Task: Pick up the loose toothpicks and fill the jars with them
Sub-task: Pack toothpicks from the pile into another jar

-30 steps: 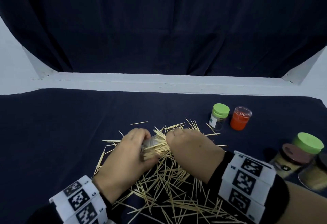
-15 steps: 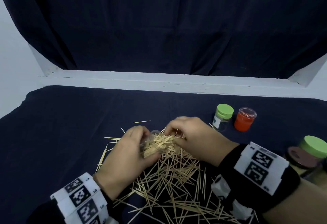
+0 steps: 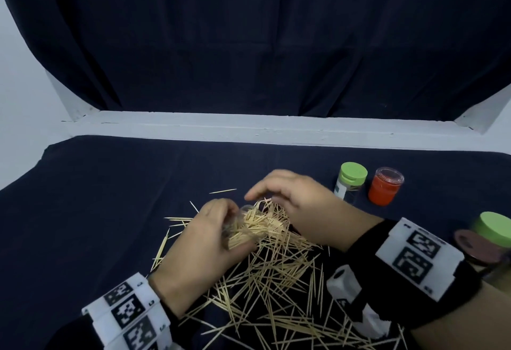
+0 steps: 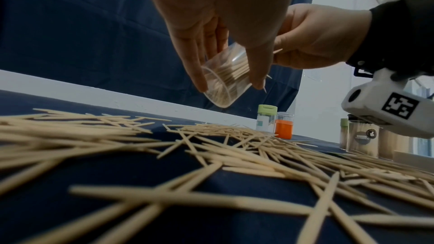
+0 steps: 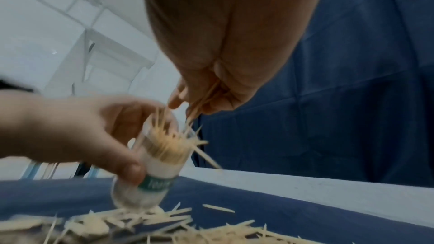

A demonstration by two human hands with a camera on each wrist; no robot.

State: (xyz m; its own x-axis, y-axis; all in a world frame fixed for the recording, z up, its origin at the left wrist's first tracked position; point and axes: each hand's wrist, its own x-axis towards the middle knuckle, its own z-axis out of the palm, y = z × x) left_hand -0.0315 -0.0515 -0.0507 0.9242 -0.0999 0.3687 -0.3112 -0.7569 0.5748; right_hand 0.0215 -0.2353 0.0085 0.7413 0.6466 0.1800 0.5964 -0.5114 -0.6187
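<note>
My left hand (image 3: 204, 239) grips a clear jar (image 3: 240, 218) tilted toward the right, its base just above the dark cloth. A dense bundle of toothpicks (image 3: 262, 225) sticks out of its mouth. The jar (image 4: 223, 81) shows between finger and thumb in the left wrist view; in the blurred right wrist view the jar (image 5: 155, 170) carries a green label. My right hand (image 3: 290, 197) hovers just above the jar mouth, fingers curved down, and pinches a few toothpicks (image 5: 202, 103). Many loose toothpicks (image 3: 271, 288) lie scattered on the cloth below both hands.
A green-lidded jar (image 3: 349, 186) and an orange jar (image 3: 385, 189) stand to the right of my hands. More jars, one with a green lid (image 3: 495, 228) and one with a brown lid (image 3: 475, 247), crowd the right edge. A white ledge (image 3: 249, 128) borders the back.
My right hand has lifted off the jar mouth and now hovers a little above and behind it. The left hand still holds the tilted jar in about the same place.
</note>
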